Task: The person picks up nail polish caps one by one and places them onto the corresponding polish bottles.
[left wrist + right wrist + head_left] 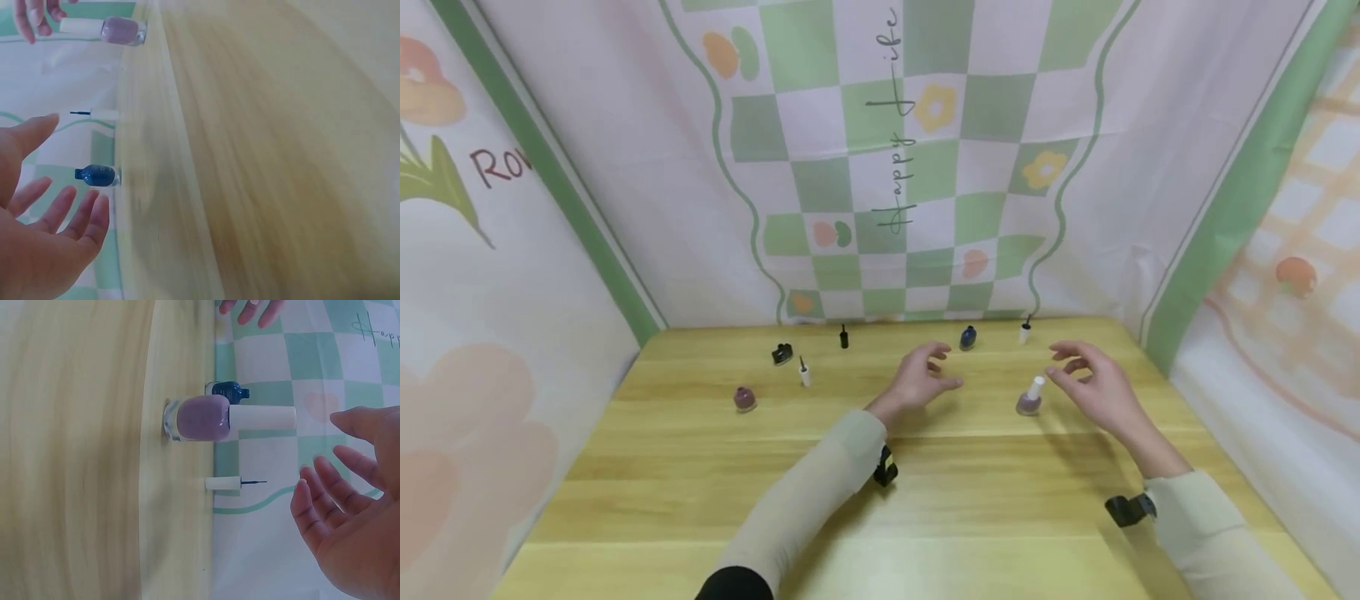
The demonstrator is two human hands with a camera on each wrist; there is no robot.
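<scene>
My right hand [1093,387] hovers just right of a capped mauve nail polish bottle [1028,402], fingers loosely bent and holding nothing. That bottle stands upright with its white cap on, also large in the right wrist view. Over the middle of the table, my left hand [919,377] is empty, thumb and fingers apart. Beyond it stands an uncapped dark blue polish bottle [967,337]. A white brush cap [1026,333] stands at the back right, its brush pointing up. In the left wrist view, the blue bottle [99,175] is near my fingertips.
On the left are an uncapped dark plum polish bottle [745,399], a black bottle [782,354], a white brush cap [805,372] and a black brush cap [844,337], both brushes up. A printed cloth [880,183] hangs behind the wooden table [925,517].
</scene>
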